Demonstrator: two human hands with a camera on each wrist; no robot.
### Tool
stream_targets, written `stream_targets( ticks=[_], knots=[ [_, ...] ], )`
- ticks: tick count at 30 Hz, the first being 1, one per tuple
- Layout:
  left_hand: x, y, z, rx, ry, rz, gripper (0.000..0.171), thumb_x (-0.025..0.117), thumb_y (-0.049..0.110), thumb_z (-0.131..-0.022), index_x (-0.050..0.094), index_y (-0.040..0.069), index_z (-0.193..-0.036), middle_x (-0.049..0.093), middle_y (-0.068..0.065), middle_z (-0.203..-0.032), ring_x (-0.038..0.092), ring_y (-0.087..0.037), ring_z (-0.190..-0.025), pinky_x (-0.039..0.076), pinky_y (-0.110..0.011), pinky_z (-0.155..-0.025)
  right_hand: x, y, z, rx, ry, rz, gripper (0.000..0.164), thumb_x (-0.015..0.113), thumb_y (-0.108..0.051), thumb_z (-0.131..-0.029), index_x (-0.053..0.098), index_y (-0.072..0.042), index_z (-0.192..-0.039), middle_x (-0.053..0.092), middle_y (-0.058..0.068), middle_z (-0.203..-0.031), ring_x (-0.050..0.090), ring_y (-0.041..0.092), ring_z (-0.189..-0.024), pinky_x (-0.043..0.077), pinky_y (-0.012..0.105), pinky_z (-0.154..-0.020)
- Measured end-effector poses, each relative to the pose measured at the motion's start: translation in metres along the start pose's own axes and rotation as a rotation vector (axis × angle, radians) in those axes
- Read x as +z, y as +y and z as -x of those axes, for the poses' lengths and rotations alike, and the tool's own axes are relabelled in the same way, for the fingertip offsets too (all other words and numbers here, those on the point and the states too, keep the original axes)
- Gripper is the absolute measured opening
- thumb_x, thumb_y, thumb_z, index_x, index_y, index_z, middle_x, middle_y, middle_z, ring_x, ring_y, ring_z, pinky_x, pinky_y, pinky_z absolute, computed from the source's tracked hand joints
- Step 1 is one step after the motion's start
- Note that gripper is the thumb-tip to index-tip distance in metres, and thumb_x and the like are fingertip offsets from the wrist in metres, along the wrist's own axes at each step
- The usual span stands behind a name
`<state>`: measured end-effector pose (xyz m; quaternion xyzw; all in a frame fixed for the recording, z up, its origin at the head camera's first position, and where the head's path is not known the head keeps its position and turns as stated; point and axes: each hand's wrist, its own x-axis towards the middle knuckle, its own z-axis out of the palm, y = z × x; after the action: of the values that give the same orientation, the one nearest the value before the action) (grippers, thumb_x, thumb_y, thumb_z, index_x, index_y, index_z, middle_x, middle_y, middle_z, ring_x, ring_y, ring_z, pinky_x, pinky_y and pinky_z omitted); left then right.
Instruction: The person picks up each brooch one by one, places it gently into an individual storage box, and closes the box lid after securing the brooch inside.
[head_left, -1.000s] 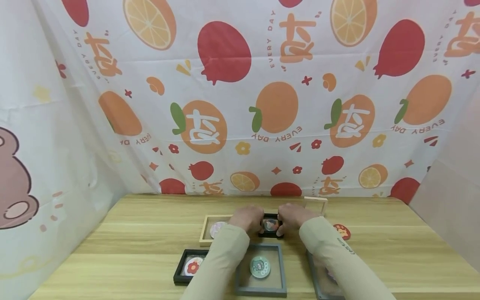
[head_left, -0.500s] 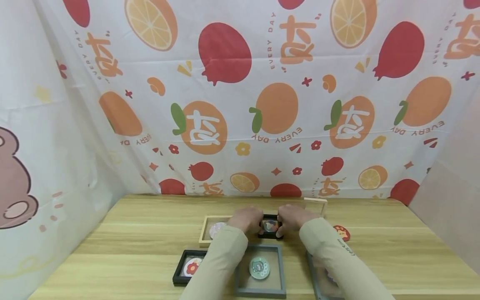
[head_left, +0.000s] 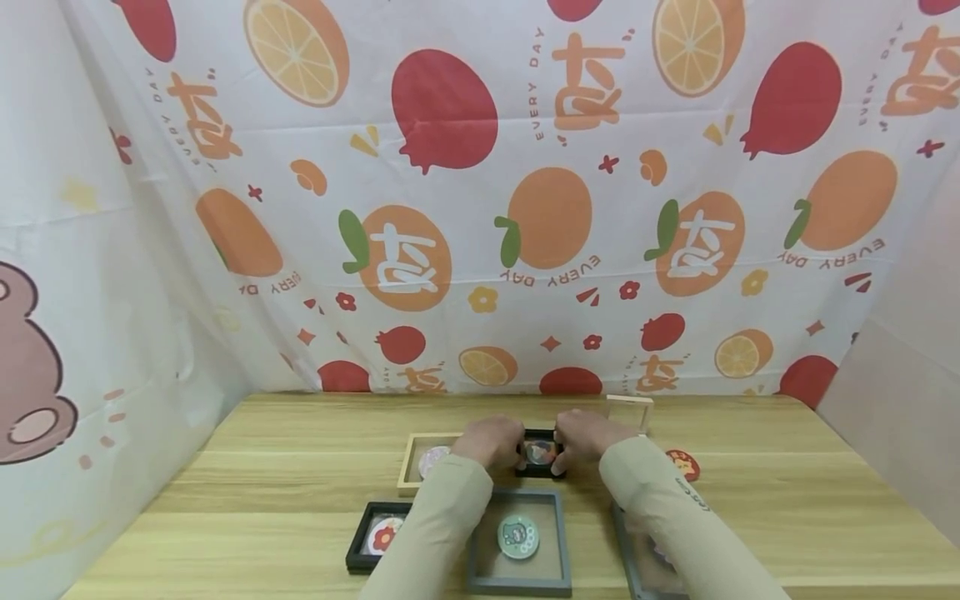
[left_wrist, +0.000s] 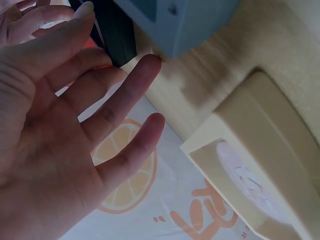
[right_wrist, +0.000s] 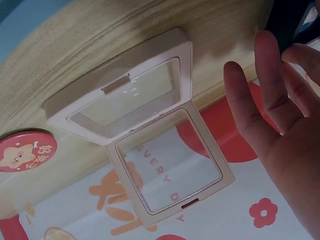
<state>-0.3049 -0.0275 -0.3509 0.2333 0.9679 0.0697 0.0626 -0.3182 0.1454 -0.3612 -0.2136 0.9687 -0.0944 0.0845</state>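
Observation:
Both hands meet at a small black display frame (head_left: 538,472) at the back middle of the table. It has a dark round badge (head_left: 540,452) behind its clear window. My left hand (head_left: 491,440) pinches the frame's left side, and my right hand (head_left: 587,435) pinches its right side. In the left wrist view, the thumb and nearer fingers are at the black frame (left_wrist: 117,37), while the ring and little fingers stretch out free. The right wrist view shows fingertips against the frame's dark edge (right_wrist: 282,25), with part of the frame cut off.
An open beige case (right_wrist: 185,55) stands right of my right hand, beside a red round badge (head_left: 682,464). A light-wood frame (head_left: 408,462), another black frame (head_left: 356,542) and a grey frame (head_left: 562,550) lie nearer. A second grey frame (head_left: 630,554) is partly under the right sleeve.
Both hands keep their hold on the black frame in the same place. Only the head view has shifted slightly.

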Motion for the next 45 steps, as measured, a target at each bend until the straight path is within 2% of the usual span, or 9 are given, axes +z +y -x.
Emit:
stream_targets(
  ticks=[6, 9, 12, 16, 21, 27, 33, 40, 45],
  knots=[
    [0.0, 0.001, -0.002, 0.01, 0.027, -0.031, 0.021, 0.087, 0.021, -0.081, 0.068, 0.011, -0.078, 0.064, 0.002, -0.076, 0.058, -0.011, -0.07, 0.052, -0.034, -0.066, 0.0, 0.004, 0.0, -0.026, 0.008, -0.037, 0.035, 0.088, -0.019, -0.081, 0.059, -0.012, -0.063, 0.04, -0.007, -0.056, 0.034, 0.008, -0.054, 0.027, 0.024, -0.052],
    [-0.002, 0.003, -0.003, 0.028, 0.037, -0.045, 0.021, 0.087, 0.022, -0.081, 0.069, 0.011, -0.082, 0.065, 0.002, -0.079, 0.057, -0.011, -0.071, 0.052, -0.034, -0.067, -0.005, 0.004, 0.002, -0.039, 0.003, -0.05, 0.028, 0.086, -0.022, -0.083, 0.067, -0.007, -0.07, 0.046, -0.004, -0.059, 0.04, 0.011, -0.056, 0.033, 0.026, -0.053],
    [-0.006, 0.005, -0.003, 0.072, 0.084, -0.051, 0.02, 0.084, 0.025, -0.085, 0.07, 0.012, -0.083, 0.062, 0.003, -0.075, 0.054, -0.011, -0.069, 0.051, -0.034, -0.067, -0.016, 0.005, 0.006, -0.042, 0.019, -0.07, 0.025, 0.082, -0.022, -0.087, 0.075, 0.0, -0.096, 0.068, 0.006, -0.083, 0.062, 0.019, -0.077, 0.051, 0.031, -0.067],
    [-0.008, 0.006, -0.004, 0.154, 0.178, -0.064, 0.021, 0.079, 0.03, -0.09, 0.072, 0.013, -0.08, 0.059, 0.006, -0.066, 0.054, -0.01, -0.065, 0.052, -0.035, -0.067, -0.028, 0.01, 0.011, -0.087, 0.044, -0.081, 0.035, 0.078, -0.018, -0.091, 0.072, 0.006, -0.116, 0.071, 0.016, -0.111, 0.067, 0.032, -0.104, 0.056, 0.044, -0.086],
    [-0.005, 0.011, -0.009, 0.233, 0.214, -0.053, 0.016, 0.074, 0.026, -0.094, 0.076, 0.017, -0.081, 0.061, 0.011, -0.065, 0.056, -0.006, -0.064, 0.053, -0.032, -0.068, -0.034, 0.02, 0.018, -0.151, 0.071, -0.069, 0.026, 0.077, -0.017, -0.092, 0.076, 0.004, -0.106, 0.074, 0.01, -0.095, 0.07, 0.024, -0.086, 0.058, 0.04, -0.077],
    [0.002, 0.027, -0.02, 0.266, 0.163, -0.038, 0.017, 0.069, 0.025, -0.099, 0.077, 0.019, -0.085, 0.06, 0.014, -0.064, 0.054, -0.003, -0.059, 0.049, -0.025, -0.066, -0.034, 0.039, 0.029, -0.133, 0.084, -0.112, 0.012, 0.075, -0.016, -0.093, 0.077, -0.005, -0.09, 0.072, 0.002, -0.084, 0.065, 0.015, -0.072, 0.056, 0.033, -0.065],
    [0.008, 0.035, -0.026, 0.285, 0.163, -0.052, 0.021, 0.073, 0.028, -0.095, 0.08, 0.016, -0.111, 0.076, 0.006, -0.103, 0.067, -0.005, -0.084, 0.053, -0.028, -0.083, -0.037, 0.051, 0.037, -0.085, 0.054, -0.17, 0.013, 0.072, -0.015, -0.095, 0.075, -0.007, -0.085, 0.065, -0.002, -0.079, 0.058, 0.01, -0.059, 0.05, 0.027, -0.055],
    [0.01, 0.04, -0.028, 0.273, 0.129, -0.038, 0.025, 0.071, 0.029, -0.097, 0.078, 0.016, -0.117, 0.075, 0.007, -0.109, 0.069, -0.008, -0.098, 0.051, -0.031, -0.093, -0.04, 0.06, 0.042, -0.124, 0.028, -0.209, 0.012, 0.07, -0.012, -0.096, 0.075, -0.005, -0.088, 0.067, 0.0, -0.08, 0.059, 0.013, -0.06, 0.05, 0.026, -0.055],
    [0.012, 0.046, -0.03, 0.256, 0.087, -0.026, 0.027, 0.07, 0.029, -0.097, 0.076, 0.018, -0.121, 0.073, 0.009, -0.115, 0.067, -0.009, -0.106, 0.048, -0.034, -0.1, -0.04, 0.066, 0.048, -0.094, 0.011, -0.236, 0.015, 0.07, -0.012, -0.096, 0.074, -0.003, -0.085, 0.066, 0.004, -0.077, 0.058, 0.014, -0.057, 0.05, 0.027, -0.052]
  ],
)
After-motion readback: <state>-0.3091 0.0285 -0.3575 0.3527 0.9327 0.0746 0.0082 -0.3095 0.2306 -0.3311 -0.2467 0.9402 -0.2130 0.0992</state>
